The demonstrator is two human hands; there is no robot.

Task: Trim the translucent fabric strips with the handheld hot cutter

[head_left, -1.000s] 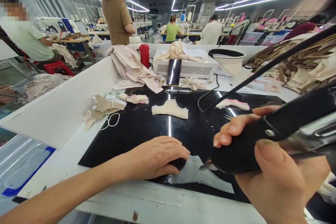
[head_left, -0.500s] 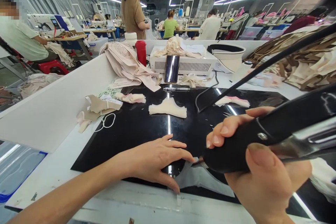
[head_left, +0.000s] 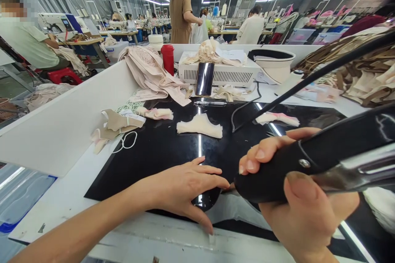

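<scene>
My right hand (head_left: pixel 305 209) is wrapped round a thick black hand-held tool (head_left: pixel 268 176) with a metal lever and a narrow metal tip. That tip points left and meets the upper edge of a thin whitish-grey fabric piece (head_left: pixel 237 209) lying near the front of the black mat (head_left: pixel 154 152). My left hand (head_left: pixel 188 191) rests with fingers spread: the index fingertip is beside the tool tip, and the thumb lies at the fabric's left end. Behind my hands lies a cream shaped fabric stack (head_left: pixel 200 126). Part of the whitish-grey piece is hidden by my right hand.
A black cable (head_left: pixel 286 94) arches across the right side. At the back stand a phone (head_left: pixel 204 79), a vented white box (head_left: pixel 222 74), a red cup (head_left: pixel 168 59) and piled fabric (head_left: pixel 145 70). Tied fabric scraps (head_left: pixel 123 123) lie left. White panel (head_left: pixel 74 119) borders the table.
The tool and my right hand have shifted slightly left, the tip now nearer my left index finger. My left hand is almost still. In the background, a standing person has moved right.
</scene>
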